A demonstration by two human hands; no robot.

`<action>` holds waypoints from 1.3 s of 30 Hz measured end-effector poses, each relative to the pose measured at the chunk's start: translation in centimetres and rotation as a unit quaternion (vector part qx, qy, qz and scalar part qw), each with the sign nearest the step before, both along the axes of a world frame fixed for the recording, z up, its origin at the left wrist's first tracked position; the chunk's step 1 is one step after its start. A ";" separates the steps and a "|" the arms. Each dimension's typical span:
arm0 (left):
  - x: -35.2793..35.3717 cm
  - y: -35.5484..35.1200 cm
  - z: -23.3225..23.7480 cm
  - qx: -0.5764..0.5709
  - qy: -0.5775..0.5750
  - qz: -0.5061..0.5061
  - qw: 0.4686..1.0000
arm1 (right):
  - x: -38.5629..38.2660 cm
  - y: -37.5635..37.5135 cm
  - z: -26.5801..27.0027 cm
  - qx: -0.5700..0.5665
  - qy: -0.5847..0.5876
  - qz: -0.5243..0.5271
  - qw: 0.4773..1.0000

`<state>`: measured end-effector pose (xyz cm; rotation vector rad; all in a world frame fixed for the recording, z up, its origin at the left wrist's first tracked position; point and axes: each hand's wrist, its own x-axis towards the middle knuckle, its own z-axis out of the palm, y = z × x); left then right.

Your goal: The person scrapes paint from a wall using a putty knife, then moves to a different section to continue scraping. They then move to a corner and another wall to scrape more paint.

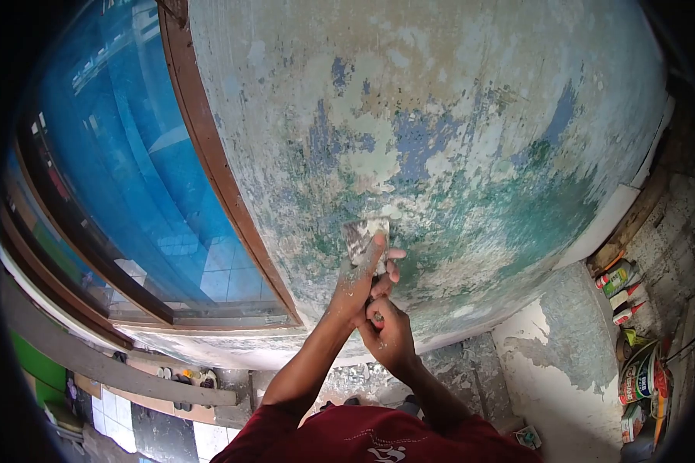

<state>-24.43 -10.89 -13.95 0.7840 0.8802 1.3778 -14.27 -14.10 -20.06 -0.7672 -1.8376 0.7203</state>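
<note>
A putty knife (358, 236) with a wide, paint-smeared blade lies against the peeling wall (440, 139). My left hand (369, 270) is closed on it near the blade, thumb stretched up along the metal and fingers curled to the right. Just below, my right hand (391, 336) is wrapped round the lower end of the handle, close to my left wrist. The handle is mostly hidden by my hands. Pale dust coats my left hand. Around the blade, the wall shows patches of green, blue-violet and off-white paint.
A brown-framed window (208, 154) with blue behind its glass stands left of the wall. At right, a paint can (639, 382) and several bottles (616, 279) stand on a ledge. Paint flakes litter the floor (371, 383); shoes (184, 390) sit at lower left.
</note>
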 end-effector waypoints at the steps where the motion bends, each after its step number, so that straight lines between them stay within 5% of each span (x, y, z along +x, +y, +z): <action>1: 0.0 0.0 0.7 0.009 0.008 0.004 1.000 | -0.2 0.2 0.5 0.012 0.019 0.004 1.000; 39: 0.1 -0.3 2.1 0.016 0.016 -0.002 1.000 | -0.3 0.3 1.4 -0.031 0.063 0.041 0.997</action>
